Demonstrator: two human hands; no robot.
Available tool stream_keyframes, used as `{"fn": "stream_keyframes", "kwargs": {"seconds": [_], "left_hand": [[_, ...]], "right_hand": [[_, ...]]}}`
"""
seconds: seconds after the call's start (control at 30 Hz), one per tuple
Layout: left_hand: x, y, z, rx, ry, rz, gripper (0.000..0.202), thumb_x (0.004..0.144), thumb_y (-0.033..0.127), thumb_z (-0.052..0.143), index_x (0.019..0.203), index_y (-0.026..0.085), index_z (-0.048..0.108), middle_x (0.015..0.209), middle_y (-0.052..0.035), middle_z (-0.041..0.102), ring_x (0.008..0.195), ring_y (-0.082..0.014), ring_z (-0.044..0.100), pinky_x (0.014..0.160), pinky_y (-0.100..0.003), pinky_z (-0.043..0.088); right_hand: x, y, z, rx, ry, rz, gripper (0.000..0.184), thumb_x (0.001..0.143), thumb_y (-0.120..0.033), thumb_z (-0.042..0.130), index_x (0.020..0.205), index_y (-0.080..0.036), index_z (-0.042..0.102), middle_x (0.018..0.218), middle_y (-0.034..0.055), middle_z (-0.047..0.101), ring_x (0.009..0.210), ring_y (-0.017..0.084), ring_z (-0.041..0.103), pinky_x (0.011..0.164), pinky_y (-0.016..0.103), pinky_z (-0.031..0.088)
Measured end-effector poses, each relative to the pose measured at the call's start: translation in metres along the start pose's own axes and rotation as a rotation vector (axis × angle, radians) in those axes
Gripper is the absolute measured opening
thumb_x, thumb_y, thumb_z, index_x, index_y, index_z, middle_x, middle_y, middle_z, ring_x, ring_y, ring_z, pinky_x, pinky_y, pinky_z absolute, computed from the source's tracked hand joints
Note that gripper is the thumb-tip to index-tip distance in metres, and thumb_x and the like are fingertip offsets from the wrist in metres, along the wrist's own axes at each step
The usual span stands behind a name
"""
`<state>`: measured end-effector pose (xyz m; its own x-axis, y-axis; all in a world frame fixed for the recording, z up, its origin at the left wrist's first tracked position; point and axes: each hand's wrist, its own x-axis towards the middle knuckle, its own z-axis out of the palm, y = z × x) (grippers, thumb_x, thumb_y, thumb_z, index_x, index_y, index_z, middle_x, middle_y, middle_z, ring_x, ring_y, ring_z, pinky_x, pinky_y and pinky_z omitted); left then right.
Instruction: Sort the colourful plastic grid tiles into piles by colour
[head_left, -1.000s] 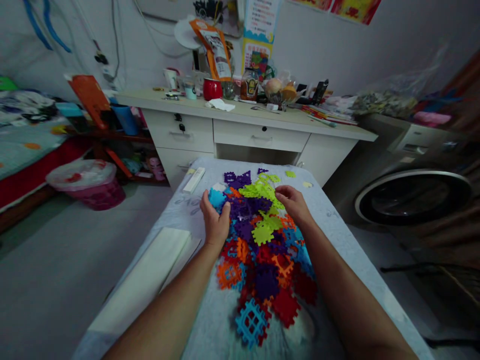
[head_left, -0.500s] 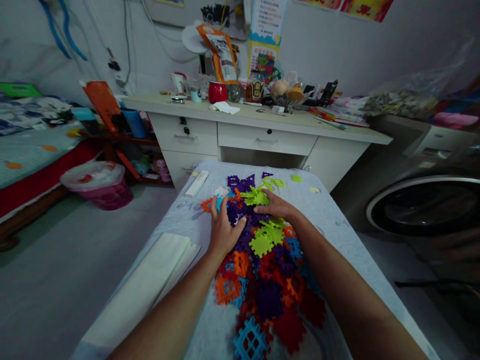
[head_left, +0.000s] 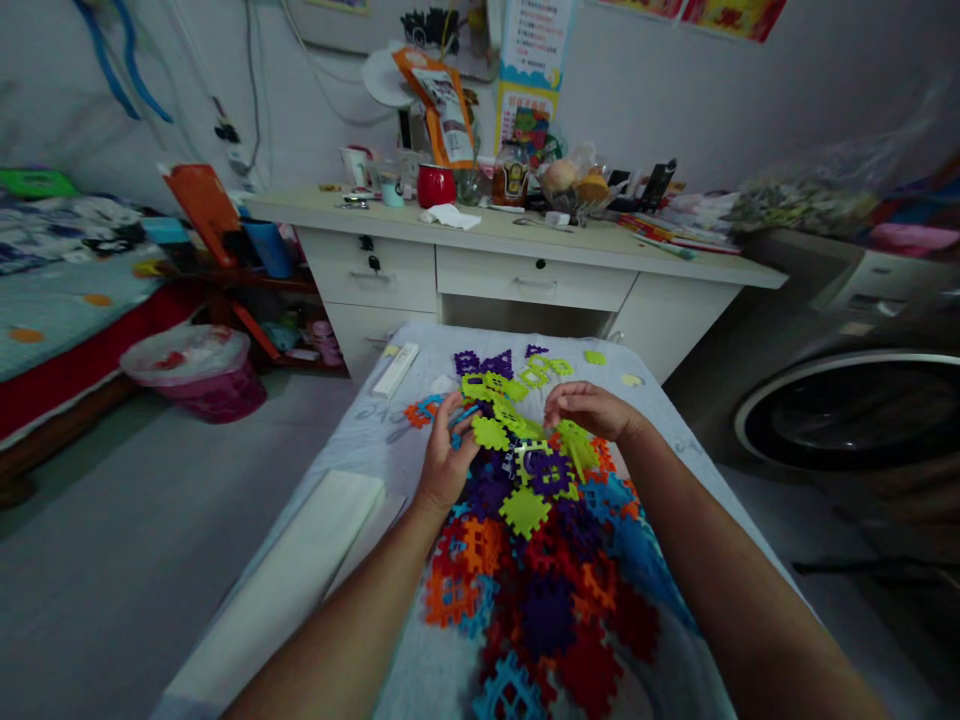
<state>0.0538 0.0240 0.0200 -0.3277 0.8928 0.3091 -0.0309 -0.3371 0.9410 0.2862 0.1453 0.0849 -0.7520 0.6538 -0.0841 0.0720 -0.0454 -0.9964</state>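
A heap of toothed plastic building pieces lies along the cloth-covered table. My left hand (head_left: 444, 462) rests at the heap's left side with thumb and fingers apart. Between them shows a blue piece (head_left: 463, 420), and the thumb is close to a yellow-green square piece (head_left: 490, 433). My right hand (head_left: 592, 408) hovers over the right side, fingers loosely bent and apart from the thumb, with no piece visible in it. Just below it, a yellow-green piece (head_left: 576, 448) stands tilted. Another yellow-green square (head_left: 525, 512) lies nearer me, beside a purple piece (head_left: 551, 474).
Red, orange and blue pieces pile up nearer me, including a dark red square (head_left: 589, 672). A white narrow box (head_left: 395, 370) and a long folded white sheet (head_left: 300, 570) lie on the left. Beyond stands a white desk (head_left: 517, 232); a washing machine (head_left: 847, 330) is on the right.
My right hand has moved right and let go of the yellow-green pieces, which now lie spread over the middle of the heap. My left hand has shifted only slightly.
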Motion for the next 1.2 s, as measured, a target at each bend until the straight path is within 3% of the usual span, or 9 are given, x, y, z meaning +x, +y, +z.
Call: {"fn": "stream_keyframes", "kwargs": {"seconds": [0.1,0.2,0.3,0.4,0.6,0.73,0.9,1.07,1.2], "left_hand": [[0.000,-0.003,-0.001,0.048,0.026,0.019,0.052,0.084,0.036,0.060,0.132,0.023,0.046,0.136,-0.0119,0.050,0.117,-0.0263,0.058,0.101,-0.045,0.045],[0.001,-0.008,-0.005,0.229,0.104,0.102,0.046,0.085,0.037,0.059,0.129,0.023,0.049,0.132,-0.0100,0.051,0.123,-0.0267,0.051,0.108,-0.048,0.039],[0.002,-0.011,-0.008,0.362,0.140,0.164,0.042,0.087,0.036,0.057,0.126,0.023,0.051,0.132,-0.0098,0.047,0.128,-0.0265,0.044,0.111,-0.047,0.033],[0.002,-0.011,-0.009,0.427,0.165,0.182,0.040,0.087,0.036,0.056,0.124,0.023,0.052,0.134,-0.0106,0.043,0.131,-0.0269,0.039,0.114,-0.047,0.029],[0.002,-0.008,-0.011,0.467,0.275,0.143,0.038,0.085,0.038,0.058,0.120,0.023,0.054,0.135,-0.0109,0.037,0.133,-0.0277,0.034,0.117,-0.048,0.023],[0.003,-0.010,-0.011,0.442,0.296,0.110,0.036,0.085,0.038,0.058,0.118,0.023,0.056,0.133,-0.0101,0.038,0.132,-0.0273,0.035,0.116,-0.047,0.025],[0.004,-0.012,-0.010,0.432,0.304,0.068,0.036,0.083,0.038,0.059,0.116,0.023,0.056,0.133,-0.0097,0.037,0.133,-0.0282,0.034,0.117,-0.048,0.023],[0.005,-0.013,-0.010,0.443,0.276,0.082,0.036,0.084,0.038,0.058,0.116,0.022,0.056,0.132,-0.0103,0.038,0.134,-0.0281,0.034,0.117,-0.048,0.022],[0.005,-0.013,-0.010,0.444,0.270,0.087,0.034,0.084,0.037,0.058,0.115,0.023,0.057,0.130,-0.0093,0.041,0.133,-0.0278,0.035,0.117,-0.048,0.023]], "right_hand": [[0.012,-0.001,-0.015,-0.208,0.244,0.058,0.030,0.073,-0.046,0.072,0.077,-0.016,0.068,0.072,0.0031,0.068,0.070,0.015,0.062,0.076,0.031,0.048],[0.046,-0.005,-0.015,-0.503,0.378,0.062,0.025,0.077,-0.040,0.068,0.089,-0.018,0.069,0.088,0.0042,0.070,0.083,0.018,0.063,0.082,0.032,0.048],[0.094,-0.012,-0.001,-0.836,0.352,0.038,0.038,0.077,-0.037,0.069,0.110,-0.019,0.066,0.119,0.0075,0.065,0.110,0.022,0.059,0.097,0.035,0.044],[0.139,-0.015,0.019,-1.112,0.291,0.151,0.071,0.074,-0.050,0.073,0.136,-0.022,0.053,0.141,0.0122,0.050,0.130,0.029,0.046,0.108,0.040,0.037],[0.183,0.004,0.049,-1.253,0.233,0.337,0.092,0.070,-0.071,0.064,0.149,-0.037,0.033,0.156,0.0087,0.030,0.141,0.042,0.027,0.111,0.057,0.028],[0.184,0.010,0.051,-1.315,0.143,0.302,0.073,0.076,-0.066,0.061,0.141,-0.034,0.048,0.148,0.0081,0.044,0.132,0.036,0.043,0.105,0.049,0.037],[0.157,-0.009,0.034,-1.291,-0.072,0.272,0.044,0.079,-0.043,0.067,0.117,-0.021,0.067,0.121,0.0089,0.066,0.108,0.026,0.061,0.088,0.029,0.047],[0.099,-0.037,-0.001,-0.881,-0.241,0.225,0.045,0.076,-0.053,0.069,0.104,-0.018,0.072,0.107,0.0054,0.072,0.099,0.021,0.063,0.083,0.027,0.047],[0.072,-0.045,-0.033,-0.486,-0.215,0.254,0.057,0.073,-0.064,0.066,0.103,-0.016,0.073,0.107,0.0094,0.071,0.093,0.020,0.065,0.080,0.029,0.049]]}}
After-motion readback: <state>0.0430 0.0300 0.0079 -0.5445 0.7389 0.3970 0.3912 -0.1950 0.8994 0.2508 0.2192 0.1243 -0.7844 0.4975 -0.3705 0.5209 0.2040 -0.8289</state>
